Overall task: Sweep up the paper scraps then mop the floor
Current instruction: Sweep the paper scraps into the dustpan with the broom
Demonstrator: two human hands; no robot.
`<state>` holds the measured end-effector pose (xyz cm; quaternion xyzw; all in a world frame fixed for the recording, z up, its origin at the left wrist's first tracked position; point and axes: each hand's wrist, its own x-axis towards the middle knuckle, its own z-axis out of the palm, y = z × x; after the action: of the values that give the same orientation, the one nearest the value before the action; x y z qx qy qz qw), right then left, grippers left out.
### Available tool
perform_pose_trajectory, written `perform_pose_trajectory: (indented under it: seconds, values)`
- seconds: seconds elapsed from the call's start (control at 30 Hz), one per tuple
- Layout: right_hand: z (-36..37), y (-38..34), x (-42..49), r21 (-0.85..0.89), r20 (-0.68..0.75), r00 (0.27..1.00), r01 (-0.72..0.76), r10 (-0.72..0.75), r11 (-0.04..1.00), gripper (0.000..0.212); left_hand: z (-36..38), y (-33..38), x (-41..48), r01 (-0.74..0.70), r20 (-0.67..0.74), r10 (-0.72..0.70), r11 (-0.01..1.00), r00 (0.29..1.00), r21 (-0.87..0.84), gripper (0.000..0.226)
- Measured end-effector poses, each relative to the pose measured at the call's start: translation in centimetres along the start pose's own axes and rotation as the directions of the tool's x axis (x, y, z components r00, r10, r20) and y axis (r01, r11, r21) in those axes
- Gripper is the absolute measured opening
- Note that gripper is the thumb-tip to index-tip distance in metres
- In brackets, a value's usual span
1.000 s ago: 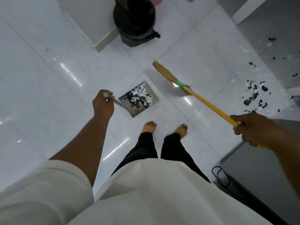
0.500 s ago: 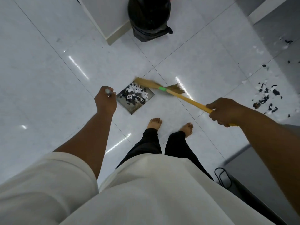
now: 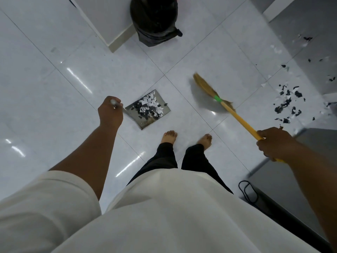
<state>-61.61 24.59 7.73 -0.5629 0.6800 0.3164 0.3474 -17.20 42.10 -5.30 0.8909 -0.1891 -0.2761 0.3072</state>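
Observation:
A metal dustpan [image 3: 164, 104] lies on the white tiled floor just ahead of my bare feet, and black and white paper scraps [image 3: 148, 107] are piled in it. My left hand [image 3: 110, 112] grips the dustpan's thin metal handle. My right hand [image 3: 275, 143] grips the yellow handle of a straw broom [image 3: 206, 87], whose head is off to the right of the dustpan, apart from it. A patch of loose black and white scraps [image 3: 288, 105] lies on the floor at the right.
A bin lined with a black bag [image 3: 155, 21] stands at the top, beside a white wall corner [image 3: 113, 41]. More scraps [image 3: 308, 39] lie at the far right. A grey cabinet [image 3: 284, 179] and a black bag with loop handles [image 3: 248, 192] sit at lower right.
The broom head, which was touching the dustpan's far edge half a second ago, has swung back to the right, away from it. My left hand and the dustpan have stayed in place.

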Motion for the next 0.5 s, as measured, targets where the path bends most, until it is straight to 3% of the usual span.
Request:
perform_pose_trajectory:
  seconds: [0.1,0.23,0.4,0.5]
  values:
    - [1.3,-0.7,0.2,-0.019,0.051,0.997,-0.049,0.05,0.999,0.031,0.3,-0.3,-0.2,-0.033,0.043,0.031,0.999,0.999,0.035,0.009]
    - [3.6,-3.3,-0.8,-0.104,0.177,0.984,-0.008,0.026,0.995,0.03,0.8,-0.4,-0.7,-0.014,0.059,0.011,0.999,0.998,0.042,0.011]
    - [2.2,-1.7,-3.3,0.172,0.257,0.966,-0.025,-0.02,0.985,0.046,0.9,-0.7,-0.6,-0.004,0.048,0.001,0.998,0.999,0.06,0.011]
    - [0.8,0.5,-4.9,0.261,0.249,0.968,-0.037,-0.03,0.964,0.033,0.6,-0.9,-0.5,0.024,0.044,-0.027,0.998,0.999,0.061,0.011]
